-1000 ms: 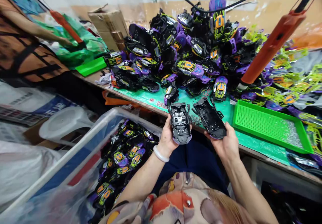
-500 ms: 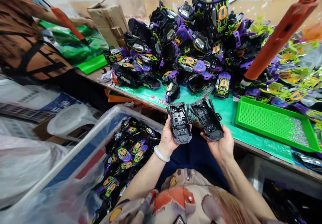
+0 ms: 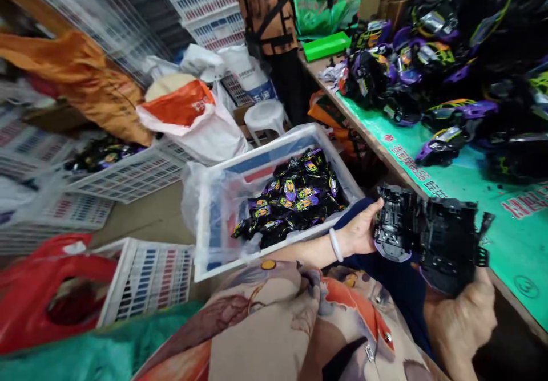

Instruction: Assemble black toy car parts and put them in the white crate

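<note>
Seated at the surface (image 3: 471,181) edge, a worker's left hand (image 3: 357,234) has a closed grip on a purple-tipped chassis (image 3: 394,227) and the right hand (image 3: 464,318) on a second chassis (image 3: 449,244), the two side by side and the car-filled bin (image 3: 274,147) at 10 o'clock; likely mid-handling, either grip must release before taking more.

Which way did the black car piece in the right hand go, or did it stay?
Yes. The black car piece slid left along the green mat edge and now touches the purple-edged piece in the left hand.
</note>
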{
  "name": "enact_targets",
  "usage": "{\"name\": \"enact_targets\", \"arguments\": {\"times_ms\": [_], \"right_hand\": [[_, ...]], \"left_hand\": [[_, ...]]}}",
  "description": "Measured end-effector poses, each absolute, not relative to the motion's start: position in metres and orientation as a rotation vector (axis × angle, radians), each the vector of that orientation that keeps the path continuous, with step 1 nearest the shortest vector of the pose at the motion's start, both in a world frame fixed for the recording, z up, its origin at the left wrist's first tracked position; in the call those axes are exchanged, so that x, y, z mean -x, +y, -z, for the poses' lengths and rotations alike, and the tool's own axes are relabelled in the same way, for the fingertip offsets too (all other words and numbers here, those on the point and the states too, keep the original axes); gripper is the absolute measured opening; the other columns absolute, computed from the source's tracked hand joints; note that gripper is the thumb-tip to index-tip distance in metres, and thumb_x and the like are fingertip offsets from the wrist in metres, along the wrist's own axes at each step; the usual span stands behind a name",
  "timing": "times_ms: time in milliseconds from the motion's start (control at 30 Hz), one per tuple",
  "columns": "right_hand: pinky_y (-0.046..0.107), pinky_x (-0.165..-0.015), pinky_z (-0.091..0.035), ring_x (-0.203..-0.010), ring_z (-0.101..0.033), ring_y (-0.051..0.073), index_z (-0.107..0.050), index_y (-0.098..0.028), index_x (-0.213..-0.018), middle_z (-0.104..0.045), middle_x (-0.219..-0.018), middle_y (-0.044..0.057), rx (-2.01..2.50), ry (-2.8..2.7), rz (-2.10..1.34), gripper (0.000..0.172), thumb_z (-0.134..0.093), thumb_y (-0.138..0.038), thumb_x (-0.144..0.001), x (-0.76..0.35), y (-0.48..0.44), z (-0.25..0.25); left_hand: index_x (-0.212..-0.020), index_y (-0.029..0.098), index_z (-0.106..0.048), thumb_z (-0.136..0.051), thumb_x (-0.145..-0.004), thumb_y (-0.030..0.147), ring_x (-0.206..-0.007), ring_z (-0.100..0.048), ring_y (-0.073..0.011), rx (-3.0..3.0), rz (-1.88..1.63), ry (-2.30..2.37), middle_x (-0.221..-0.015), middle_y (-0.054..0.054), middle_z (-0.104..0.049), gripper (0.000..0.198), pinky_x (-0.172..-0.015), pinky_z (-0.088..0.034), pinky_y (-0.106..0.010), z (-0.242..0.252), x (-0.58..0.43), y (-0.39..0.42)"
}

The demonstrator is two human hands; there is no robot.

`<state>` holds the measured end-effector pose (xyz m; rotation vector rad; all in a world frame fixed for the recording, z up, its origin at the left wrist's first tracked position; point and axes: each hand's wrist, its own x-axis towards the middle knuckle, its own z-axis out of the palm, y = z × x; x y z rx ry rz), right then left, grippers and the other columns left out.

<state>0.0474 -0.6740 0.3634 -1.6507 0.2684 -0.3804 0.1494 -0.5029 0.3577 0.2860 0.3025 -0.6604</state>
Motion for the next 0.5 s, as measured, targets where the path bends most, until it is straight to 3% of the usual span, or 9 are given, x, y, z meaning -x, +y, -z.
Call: {"name": "enact_targets", "arguments": {"times_ms": [100,200,267,433,500], "right_hand": [[0.06,-0.086,-0.059,-0.135,-0.047,0.038,-0.055,-0.04,-0.133,-0.053,-0.143,-0.005,1.628,0.318,0.253,0.049,-0.059,-0.037,-0.085,-0.055,-0.656,-0.35],[0.055,-0.097,-0.052,-0.121,-0.06,0.033,-0.058,-0.024,-0.13,-0.065,-0.128,0.006,1.558,0.389,0.093,0.056,-0.061,-0.052,-0.081,-0.08,-0.626,-0.335],[0.046,-0.095,-0.053,-0.11,-0.065,0.029,-0.062,-0.018,-0.123,-0.069,-0.119,0.009,1.585,0.284,-0.002,0.06,-0.066,-0.054,-0.075,-0.098,-0.595,-0.33],[0.035,-0.078,-0.054,-0.086,-0.066,0.022,-0.068,-0.023,-0.102,-0.072,-0.094,0.003,1.658,-0.383,-0.305,0.036,-0.061,-0.049,-0.078,-0.128,-0.512,-0.333],[0.035,-0.076,-0.054,-0.088,-0.067,0.023,-0.066,-0.028,-0.107,-0.071,-0.095,0.0,1.767,-0.496,-0.35,0.042,-0.071,-0.047,-0.07,-0.14,-0.492,-0.328]], "left_hand": [[-0.099,0.012,-0.07,-0.072,-0.079,0.047,-0.099,-0.07,-0.027,-0.303,0.579,0.387,-0.096,-0.013,-0.075,0.04,-0.098,-0.049,-0.045,-0.352,-0.136,-0.477],[-0.1,0.012,-0.069,-0.068,-0.081,0.048,-0.1,-0.07,-0.027,-0.362,0.421,0.489,-0.096,-0.012,-0.075,0.041,-0.097,-0.05,-0.044,-0.352,-0.131,-0.441],[-0.106,0.013,-0.068,-0.065,-0.082,0.051,-0.104,-0.069,-0.0279,-0.46,0.294,0.554,-0.099,-0.011,-0.075,0.045,-0.097,-0.051,-0.045,-0.357,-0.126,-0.413],[-0.12,0.026,-0.064,-0.057,-0.073,0.072,-0.117,-0.063,-0.0288,-1.153,-0.093,0.756,-0.11,-0.005,-0.074,0.067,-0.091,-0.056,-0.041,-0.375,-0.089,-0.341],[-0.126,0.03,-0.058,-0.055,-0.066,0.08,-0.122,-0.06,-0.0304,-1.284,-0.075,0.77,-0.115,-0.005,-0.071,0.079,-0.09,-0.056,-0.042,-0.365,-0.077,-0.308]]}}
